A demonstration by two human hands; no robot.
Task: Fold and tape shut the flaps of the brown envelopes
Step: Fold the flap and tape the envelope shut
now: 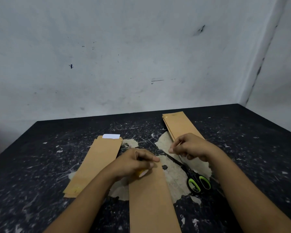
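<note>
Three lots of brown envelopes lie on the table. One envelope (151, 199) lies lengthwise in the middle, running from the near edge up to the person's hands. A small stack (94, 163) lies to the left, slanted, with a white slip (111, 136) showing at its far end; how many are in it cannot be counted, though several edges show. A second stack (180, 126) lies at the far right, again a few deep.

There is one pair of scissors (195, 179), black blades and green-lined handles, lying just right of the middle envelope, blades pointing away toward the hands.

The left hand (134, 163) sits over the far end of the middle envelope, fingers curled round a small yellow roll of tape (142, 173) that shows beneath the palm. The right hand (190, 147) hovers above the scissor blades, thumb and forefinger pinched together; whether a strip of tape is between them cannot be told.

The table (40, 165) is black, scratched and flecked white, with a big patch (173, 175) in the middle worn down to pale board. Behind it stands a grey-white wall (124, 56), smudged with dark marks, meeting another wall at the right corner.
</note>
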